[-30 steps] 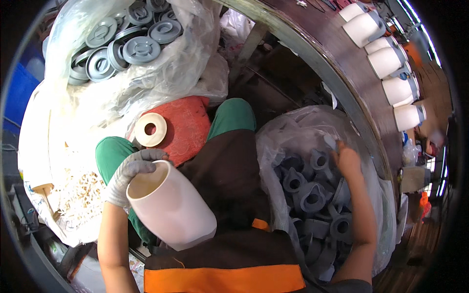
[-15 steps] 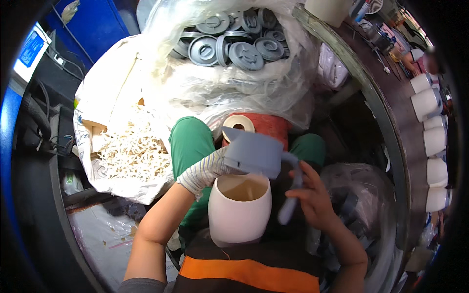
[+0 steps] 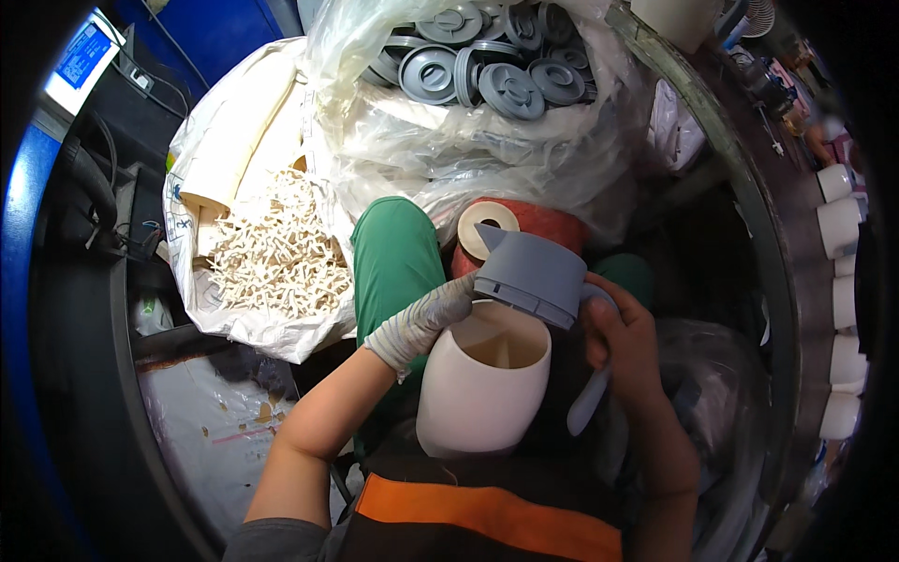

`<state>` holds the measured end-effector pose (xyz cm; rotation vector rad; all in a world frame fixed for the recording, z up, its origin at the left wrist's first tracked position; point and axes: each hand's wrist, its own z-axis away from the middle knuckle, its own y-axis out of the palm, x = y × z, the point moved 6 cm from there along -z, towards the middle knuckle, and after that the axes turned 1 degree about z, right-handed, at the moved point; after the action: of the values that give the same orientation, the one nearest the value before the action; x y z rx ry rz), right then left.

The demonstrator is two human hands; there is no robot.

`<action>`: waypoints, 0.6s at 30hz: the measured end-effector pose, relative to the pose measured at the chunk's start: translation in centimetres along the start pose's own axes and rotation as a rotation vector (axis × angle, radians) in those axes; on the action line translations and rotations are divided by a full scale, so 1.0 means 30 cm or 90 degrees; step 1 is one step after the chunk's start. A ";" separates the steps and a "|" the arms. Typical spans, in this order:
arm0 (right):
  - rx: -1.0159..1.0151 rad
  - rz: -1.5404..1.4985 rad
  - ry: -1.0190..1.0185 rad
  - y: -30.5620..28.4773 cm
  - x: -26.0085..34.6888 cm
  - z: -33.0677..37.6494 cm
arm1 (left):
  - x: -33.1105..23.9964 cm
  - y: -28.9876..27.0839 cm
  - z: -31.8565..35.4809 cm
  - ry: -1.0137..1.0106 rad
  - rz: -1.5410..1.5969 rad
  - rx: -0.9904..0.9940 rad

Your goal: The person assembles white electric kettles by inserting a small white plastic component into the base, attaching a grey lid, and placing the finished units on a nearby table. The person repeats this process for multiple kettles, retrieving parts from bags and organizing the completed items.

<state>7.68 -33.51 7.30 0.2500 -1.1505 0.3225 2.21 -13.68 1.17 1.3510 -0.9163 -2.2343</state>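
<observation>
Grey spout collar (image 3: 534, 272) brought to jug body (image 3: 482, 398); still tilted, unseated.
Right hand (image 3: 626, 342) grips handle (image 3: 590, 403); left hand (image 3: 426, 323) alongside, hold unclear.

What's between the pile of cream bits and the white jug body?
In the head view: the white sack's edge, the green trouser leg and the gloved left hand.

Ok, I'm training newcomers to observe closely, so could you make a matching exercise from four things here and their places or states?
1. White vessel
2. Grey spouted piece
3. Grey lids
4. Cream ring

A. heaped in a clear plastic bag
B. held in the right hand
C. on a red surface
D. open at the top

Pairs: 1-D, 2-B, 3-A, 4-C
</observation>
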 end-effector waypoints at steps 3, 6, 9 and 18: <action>0.017 0.056 -0.034 0.003 0.017 -0.011 | 0.007 0.022 0.002 0.056 -0.044 0.004; 0.025 0.094 -0.053 0.001 0.013 -0.029 | 0.032 -0.001 -0.016 0.014 -0.068 -0.019; 0.040 0.119 -0.069 -0.008 -0.038 -0.055 | 0.045 -0.019 -0.030 0.025 -0.033 0.020; -0.016 0.280 -0.291 -0.008 -0.096 -0.044 | 0.051 -0.011 -0.040 0.030 -0.096 0.041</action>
<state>7.82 -33.61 4.12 0.0426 -1.6615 0.6606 2.54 -14.79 -0.43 1.5425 -0.9043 -2.2893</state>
